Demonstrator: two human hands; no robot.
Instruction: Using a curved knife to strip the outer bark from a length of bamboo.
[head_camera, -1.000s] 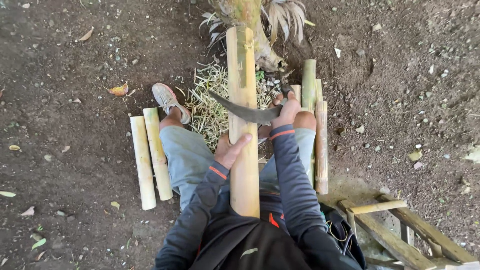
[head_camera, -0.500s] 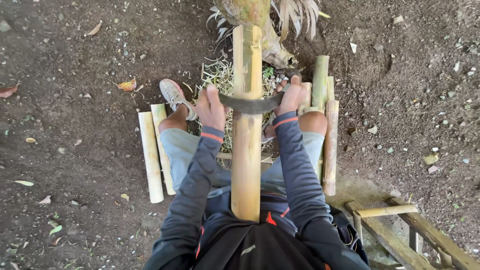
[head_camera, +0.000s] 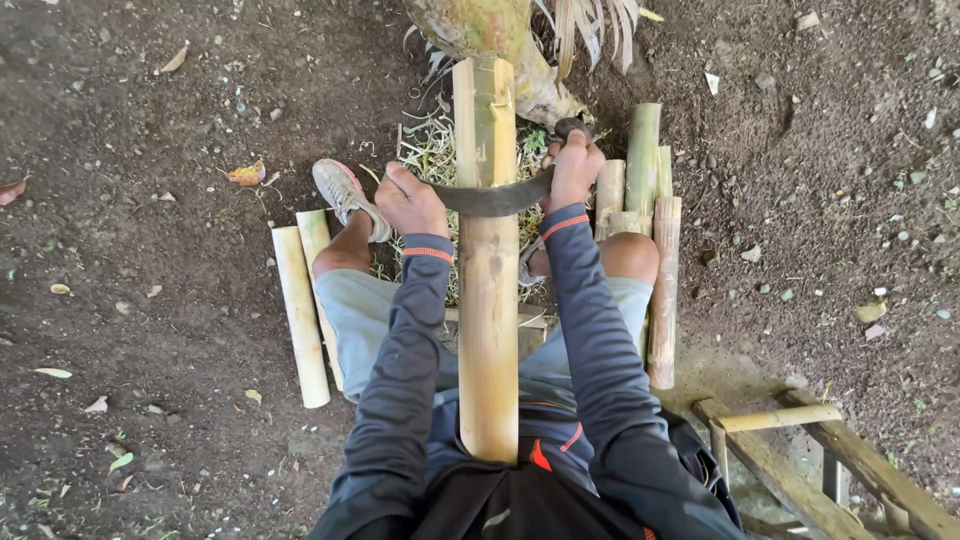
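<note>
Head view looks straight down on a person sitting on bare dirt with a long bamboo pole (head_camera: 487, 290) running from their lap up toward the base of a palm-like plant (head_camera: 500, 40). A curved dark blade (head_camera: 495, 198) lies crosswise on the pole, up in its far part. Left hand (head_camera: 412, 200) presses on the blade's left end, fingers curled over it; right hand (head_camera: 572, 168) is wrapped tight around the handle end on the other side. So both hands are closed on the blade, one at each end, with the pole between them.

As for progress, my guess is the pole is partway worked: its near stretch looks pale and fairly smooth, while the part beyond the blade shows greener, rougher skin. Can't tell for sure whether that's scraping or splitting.

A pile of thin shavings (head_camera: 435, 150) sits under the far end, so a fair bit seems done. Two pale short lengths (head_camera: 300, 315) lie left of the legs, and several greenish ones (head_camera: 650, 230) lie to the right, touching each other. A wooden frame (head_camera: 800, 450) sits at lower right.
</note>
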